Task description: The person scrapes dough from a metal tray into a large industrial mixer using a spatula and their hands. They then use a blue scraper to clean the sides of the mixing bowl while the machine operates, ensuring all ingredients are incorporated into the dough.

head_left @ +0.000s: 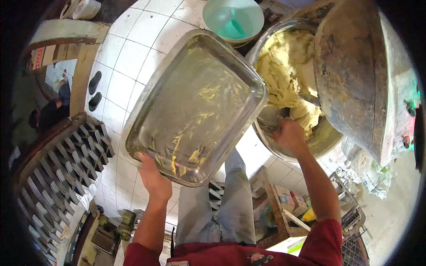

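My left hand [153,175] grips the lower left corner of a rectangular metal tray [177,115], its thumb over the rim. The tray is tilted, its inside smeared with yellow streaks. At its upper right, the tray covers part of a round metal mixing bowl's [277,153] rim. A large mass of pale yellow dough [284,66] lies in the bowl. My right hand [290,136] reaches into the bowl's near side, fingers curled beside the hanging dough. A dark grey flat piece shows at its fingertips; whether the hand holds it as a tool is unclear.
A big worn mixer head [355,75] overhangs the bowl's right side. Behind the tray stands a pale bucket [208,20] with a green scoop [233,29]. Stacked metal pans [62,164] line the left. A wooden shelf [279,213] with boxes stands by my right leg; black slippers [94,82] lie on the tiles.
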The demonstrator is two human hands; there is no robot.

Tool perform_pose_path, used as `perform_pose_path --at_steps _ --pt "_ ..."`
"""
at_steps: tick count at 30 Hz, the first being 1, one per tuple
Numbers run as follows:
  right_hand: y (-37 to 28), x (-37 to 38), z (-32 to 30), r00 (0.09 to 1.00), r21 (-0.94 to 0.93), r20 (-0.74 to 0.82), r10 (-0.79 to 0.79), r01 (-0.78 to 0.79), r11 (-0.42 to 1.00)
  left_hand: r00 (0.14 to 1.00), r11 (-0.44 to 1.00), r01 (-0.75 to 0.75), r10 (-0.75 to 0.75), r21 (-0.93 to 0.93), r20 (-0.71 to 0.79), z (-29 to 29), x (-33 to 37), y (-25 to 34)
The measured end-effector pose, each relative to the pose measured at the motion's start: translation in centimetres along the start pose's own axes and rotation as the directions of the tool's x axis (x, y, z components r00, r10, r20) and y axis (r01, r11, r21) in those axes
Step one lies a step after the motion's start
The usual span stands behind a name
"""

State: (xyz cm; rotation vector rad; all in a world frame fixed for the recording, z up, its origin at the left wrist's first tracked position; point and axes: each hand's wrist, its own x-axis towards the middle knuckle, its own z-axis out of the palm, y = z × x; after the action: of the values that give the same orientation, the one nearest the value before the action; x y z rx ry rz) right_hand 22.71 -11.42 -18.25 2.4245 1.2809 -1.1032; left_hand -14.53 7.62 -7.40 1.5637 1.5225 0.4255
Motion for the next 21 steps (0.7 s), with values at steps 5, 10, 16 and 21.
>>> perform_pose_path --at_steps 5,10,16,21 --pt "-7.1 -7.1 -9.0 0.77 0.155 -0.59 -0.244 0.405 0.901 0.989 0.971 -0.142 0.132 0.194 0.06 0.0 0.1 -1.5" --pt "-12.4 -5.3 -12.3 0.8 -0.03 -0.5 -0.332 0.367 0.93 0.89 0.722 0.205 -0.419 -0.661 -0.182 3.1 -1.1 1.3" --pt "-13.9 -4.0 -11.4 0.853 -0.155 -0.338 -0.398 0.367 0.917 0.99 0.876 0.129 -0.14 -0.464 0.012 1.9 -1.8 5.1" --pt "-16.4 -6.5 -9.0 0.746 -0.045 -0.341 -0.572 0.595 0.803 0.998 0.888 0.038 -0.055 -0.458 -0.026 3.5 -0.9 5.1"
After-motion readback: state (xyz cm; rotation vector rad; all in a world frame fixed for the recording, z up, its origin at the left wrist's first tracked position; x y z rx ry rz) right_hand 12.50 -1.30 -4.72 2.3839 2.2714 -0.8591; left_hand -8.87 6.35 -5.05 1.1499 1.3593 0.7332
